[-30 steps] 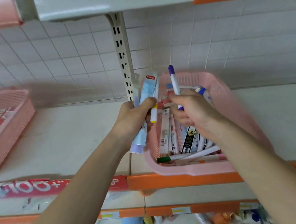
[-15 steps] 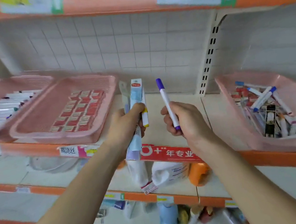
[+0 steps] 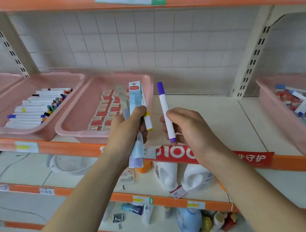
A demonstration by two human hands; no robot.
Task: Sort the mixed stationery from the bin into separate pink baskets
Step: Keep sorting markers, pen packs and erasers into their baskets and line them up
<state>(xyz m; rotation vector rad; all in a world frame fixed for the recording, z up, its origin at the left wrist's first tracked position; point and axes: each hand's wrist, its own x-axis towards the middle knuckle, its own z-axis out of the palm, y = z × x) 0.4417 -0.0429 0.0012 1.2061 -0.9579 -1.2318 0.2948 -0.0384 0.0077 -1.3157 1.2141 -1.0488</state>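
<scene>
One cylindrical marker (image 3: pixel 166 113) stands in right hand (image 3: pixel 192 130); left hand (image 3: pixel 124 132) grips flat packets (image 3: pixel 134 96).

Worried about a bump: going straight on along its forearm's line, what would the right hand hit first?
Probably the yellow-ended marker held by the left hand, beside the purple marker in the right hand; depth unclear.

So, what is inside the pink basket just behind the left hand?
Rows of small red and white boxes lie in the basket. The left hand and its packets cover the right part.
</scene>
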